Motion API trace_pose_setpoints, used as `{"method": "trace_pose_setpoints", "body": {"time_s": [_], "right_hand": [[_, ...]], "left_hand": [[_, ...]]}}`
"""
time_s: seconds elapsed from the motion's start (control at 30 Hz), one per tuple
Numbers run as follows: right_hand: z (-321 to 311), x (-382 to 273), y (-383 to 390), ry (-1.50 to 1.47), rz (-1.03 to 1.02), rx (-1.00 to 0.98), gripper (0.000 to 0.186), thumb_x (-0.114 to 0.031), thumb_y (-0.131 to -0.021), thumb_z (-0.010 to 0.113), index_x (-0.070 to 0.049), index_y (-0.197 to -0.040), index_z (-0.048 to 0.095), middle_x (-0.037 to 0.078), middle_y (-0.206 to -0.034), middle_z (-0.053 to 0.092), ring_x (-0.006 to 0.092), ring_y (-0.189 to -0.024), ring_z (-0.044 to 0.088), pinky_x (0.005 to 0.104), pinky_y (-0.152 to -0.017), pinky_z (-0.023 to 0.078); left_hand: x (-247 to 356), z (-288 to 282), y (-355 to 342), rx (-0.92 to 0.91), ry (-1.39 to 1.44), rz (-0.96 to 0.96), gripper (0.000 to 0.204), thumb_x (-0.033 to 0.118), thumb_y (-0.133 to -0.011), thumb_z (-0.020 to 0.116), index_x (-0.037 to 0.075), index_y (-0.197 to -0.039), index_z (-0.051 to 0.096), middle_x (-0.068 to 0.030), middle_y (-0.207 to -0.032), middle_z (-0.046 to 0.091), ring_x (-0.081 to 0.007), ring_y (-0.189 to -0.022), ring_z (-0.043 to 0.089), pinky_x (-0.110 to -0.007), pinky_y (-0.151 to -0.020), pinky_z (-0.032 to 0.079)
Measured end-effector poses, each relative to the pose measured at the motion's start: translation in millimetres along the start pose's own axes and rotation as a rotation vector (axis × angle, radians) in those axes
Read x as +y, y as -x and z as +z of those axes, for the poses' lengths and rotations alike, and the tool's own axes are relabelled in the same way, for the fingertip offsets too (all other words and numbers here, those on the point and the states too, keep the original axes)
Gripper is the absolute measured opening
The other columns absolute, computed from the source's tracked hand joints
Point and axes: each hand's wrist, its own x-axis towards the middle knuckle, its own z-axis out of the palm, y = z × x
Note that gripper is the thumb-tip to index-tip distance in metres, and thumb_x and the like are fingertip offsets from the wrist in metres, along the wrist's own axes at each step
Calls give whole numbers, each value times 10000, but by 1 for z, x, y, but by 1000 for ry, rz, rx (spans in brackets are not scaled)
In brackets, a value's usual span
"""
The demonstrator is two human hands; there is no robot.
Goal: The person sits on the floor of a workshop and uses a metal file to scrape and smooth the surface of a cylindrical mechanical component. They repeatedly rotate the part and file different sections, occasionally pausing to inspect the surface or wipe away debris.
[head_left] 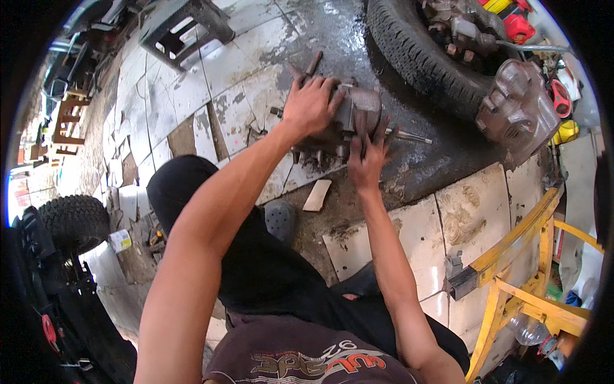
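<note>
A greasy grey metal gearbox-like housing (362, 102) lies on the tiled, stained floor, with a shaft (412, 136) sticking out to the right. My left hand (308, 105) grips its upper left part, fingers curled over it. My right hand (368, 160) is against its right side, fingers spread and partly blurred. The underside of the housing is shadowed and hard to make out.
A tyre (422, 77) with metal parts inside lies behind, beside another greasy casting (518, 112). A plastic stool (182, 32) is at top left, a yellow metal frame (502, 265) at right, a knobbly-tyred vehicle (77, 224) at left. A white scrap (316, 195) lies near my foot.
</note>
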Motion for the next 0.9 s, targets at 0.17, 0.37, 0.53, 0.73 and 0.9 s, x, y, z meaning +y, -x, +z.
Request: {"method": "trace_pose_setpoints", "body": {"time_s": [0.17,0.37,0.53,0.73,0.9], "right_hand": [[7,-22,-27,-83,126,103,417,-384,-1024,487,-374,-1436,551,152,-1657,214,488,-1517,43,740,-1094,-100],[-35,46,21,179,-210,27,421,-300,-980,581,-286,-1399,607,103,-1616,339,395,-1517,187,653,-1168,22],[-57,82,4,-115,96,350,389,-232,-1018,518,-118,-1378,613,113,-1514,492,355,-1433,386,482,-1172,260],[-73,41,-28,-333,248,458,389,-189,-1056,444,-3,-1367,588,144,-1411,592,300,-1356,503,389,-1155,309],[-77,36,-38,-413,234,587,401,-257,-1049,505,49,-1275,630,211,-1275,659,314,-1184,627,384,-1001,447]], "left_hand": [[1,-3,-8,-32,12,17,447,393,-1040,431,55,-1301,558,-150,-1267,615,-325,-1247,545,-532,-1107,317],[-4,-8,-6,-58,-17,31,497,417,-1033,440,78,-1384,529,-142,-1378,561,-322,-1302,509,-548,-1164,272],[18,-31,-6,-14,-167,231,607,472,-1034,414,45,-1464,452,-151,-1510,456,-323,-1375,447,-579,-1158,273],[97,-7,67,-194,-1048,284,778,482,-955,510,-27,-1521,349,-215,-1559,388,-318,-1469,341,-579,-1178,233],[140,-34,91,-884,-685,548,735,473,-835,668,41,-1413,523,-177,-1454,492,-302,-1369,444,-525,-1187,257]]}}
